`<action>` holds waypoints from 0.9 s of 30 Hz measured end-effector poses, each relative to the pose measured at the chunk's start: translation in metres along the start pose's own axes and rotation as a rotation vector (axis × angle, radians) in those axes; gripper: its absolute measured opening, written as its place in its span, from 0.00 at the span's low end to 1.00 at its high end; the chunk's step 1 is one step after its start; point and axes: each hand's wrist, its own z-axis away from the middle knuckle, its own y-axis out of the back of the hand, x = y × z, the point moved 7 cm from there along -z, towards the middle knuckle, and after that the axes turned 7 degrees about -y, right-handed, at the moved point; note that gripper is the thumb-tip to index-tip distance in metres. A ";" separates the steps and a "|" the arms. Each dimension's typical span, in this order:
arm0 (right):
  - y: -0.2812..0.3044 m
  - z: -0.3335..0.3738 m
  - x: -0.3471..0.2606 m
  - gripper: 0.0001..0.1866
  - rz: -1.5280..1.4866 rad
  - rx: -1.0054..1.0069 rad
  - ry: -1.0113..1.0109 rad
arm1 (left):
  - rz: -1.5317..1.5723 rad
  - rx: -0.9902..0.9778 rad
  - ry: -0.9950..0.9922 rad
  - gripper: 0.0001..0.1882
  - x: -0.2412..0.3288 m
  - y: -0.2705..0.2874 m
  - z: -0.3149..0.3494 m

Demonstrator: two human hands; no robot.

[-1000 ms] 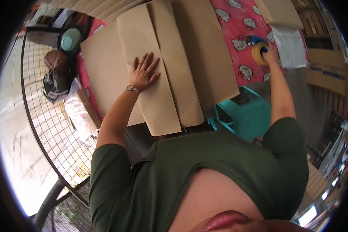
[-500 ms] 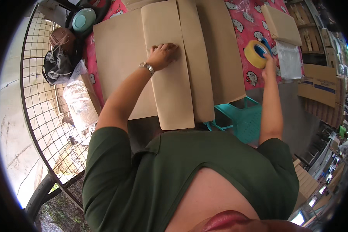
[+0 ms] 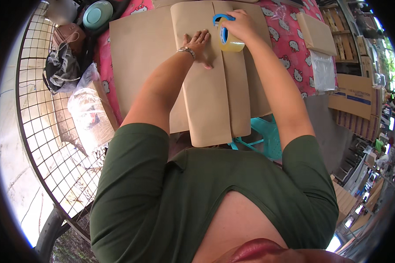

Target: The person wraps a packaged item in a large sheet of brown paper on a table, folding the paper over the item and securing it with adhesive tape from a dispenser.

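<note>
Brown kraft paper (image 3: 208, 101), folded over itself into a long flat packet, lies on a wider brown sheet (image 3: 140, 65). My left hand (image 3: 199, 47), a watch at its wrist, rests on the folded layer with fingers spread. A blue tape dispenser (image 3: 219, 18) with a wide roll of clear yellowish tape (image 3: 232, 43) is gripped in my right hand (image 3: 241, 25), over the far part of the fold's lengthwise edge. Whether the tape touches the paper I cannot tell.
A pink patterned cloth (image 3: 289, 37) covers the table. At the right lie a wrapped brown parcel (image 3: 317, 33) and clear plastic bags (image 3: 324, 70). A plastic-wrapped package (image 3: 90, 111) and wire grille (image 3: 44, 118) stand left. A teal stool (image 3: 270, 138) is below the table edge.
My right hand has brought the tape dispenser from the table's right side over the folded paper. My left hand has shifted slightly right and farther away, its fingers now spread.
</note>
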 end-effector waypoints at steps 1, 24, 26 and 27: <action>-0.013 -0.009 0.006 0.28 -0.003 -0.018 -0.043 | 0.022 0.015 -0.020 0.71 0.003 0.003 -0.001; -0.049 0.063 0.024 0.29 0.166 -0.496 -0.131 | 0.199 0.065 -0.006 0.59 -0.025 -0.016 -0.026; -0.048 0.108 0.036 0.29 0.117 -0.520 -0.164 | 0.200 0.073 -0.021 0.58 -0.023 -0.016 -0.026; -0.048 0.132 0.042 0.29 0.064 -0.555 -0.176 | 0.203 0.075 -0.024 0.57 -0.023 -0.017 -0.025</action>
